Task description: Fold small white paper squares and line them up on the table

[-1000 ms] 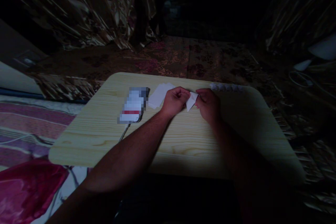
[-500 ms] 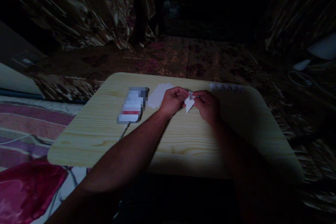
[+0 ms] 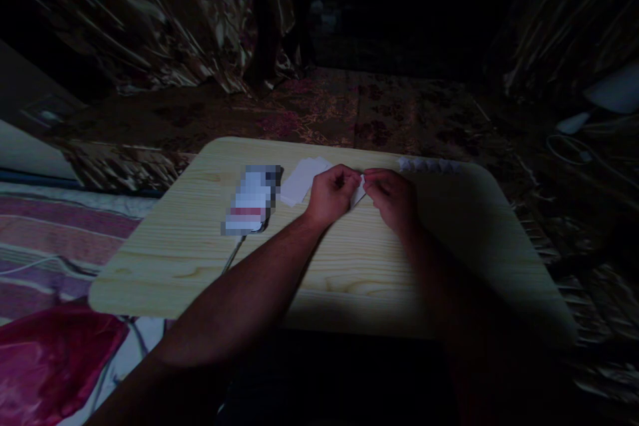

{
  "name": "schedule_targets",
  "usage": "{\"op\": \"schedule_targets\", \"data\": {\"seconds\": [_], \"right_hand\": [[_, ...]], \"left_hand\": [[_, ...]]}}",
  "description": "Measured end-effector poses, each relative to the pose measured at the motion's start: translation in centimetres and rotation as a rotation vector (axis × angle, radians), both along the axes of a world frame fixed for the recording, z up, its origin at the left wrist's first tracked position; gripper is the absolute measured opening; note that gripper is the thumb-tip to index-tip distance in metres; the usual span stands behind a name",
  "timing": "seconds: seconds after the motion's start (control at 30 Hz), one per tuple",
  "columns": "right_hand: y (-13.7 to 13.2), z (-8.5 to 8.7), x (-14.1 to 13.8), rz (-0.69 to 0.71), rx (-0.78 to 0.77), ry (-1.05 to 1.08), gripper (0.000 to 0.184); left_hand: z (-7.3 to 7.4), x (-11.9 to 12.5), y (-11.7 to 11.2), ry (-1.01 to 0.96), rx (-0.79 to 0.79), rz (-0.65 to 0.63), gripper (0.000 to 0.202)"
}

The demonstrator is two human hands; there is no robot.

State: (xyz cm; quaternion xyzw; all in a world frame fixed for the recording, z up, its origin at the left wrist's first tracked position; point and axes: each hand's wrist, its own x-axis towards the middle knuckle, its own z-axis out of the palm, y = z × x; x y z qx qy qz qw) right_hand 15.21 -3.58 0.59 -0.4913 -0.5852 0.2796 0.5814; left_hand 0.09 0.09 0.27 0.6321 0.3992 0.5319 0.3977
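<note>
Between my hands is a small folded piece of white paper, partly covered by my fingers. My left hand pinches its left side, fingers closed. From the right, my right hand pinches its upper edge between thumb and fingers. Loose white paper sheets lie overlapped on the table just left of my left hand. Beyond my right hand, a row of several small folded paper pieces lines the table's far edge.
A light wooden table carries everything. On its left lies a blurred-out phone with a cable. A striped bedcover and a shiny red bag are at the left. Patterned curtains hang behind; a lamp stands right.
My hands have come closer together over the folded paper. Less of it shows now, and its shape looks narrower. The sheets, phone and row of folded pieces stay in place.
</note>
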Motion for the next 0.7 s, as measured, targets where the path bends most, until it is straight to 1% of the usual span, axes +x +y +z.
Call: {"op": "schedule_targets", "data": {"seconds": [0.2, 0.33, 0.5, 0.7], "right_hand": [[-0.1, 0.1, 0.0, -0.017, -0.024, -0.024, 0.016], [0.0, 0.0, 0.0, -0.007, 0.006, -0.036, 0.013], [-0.3, 0.2, -0.1, -0.055, 0.047, -0.134, 0.012], [-0.4, 0.3, -0.1, -0.081, 0.100, -0.191, 0.010]], "left_hand": [[0.2, 0.0, -0.4, 0.048, 0.045, 0.009, 0.021], [0.4, 0.0, -0.7, 0.078, 0.089, 0.026, 0.020], [0.6, 0.1, -1.1, 0.129, 0.130, 0.054, 0.018], [0.9, 0.0, -1.6, 0.207, 0.227, 0.070, 0.018]]}}
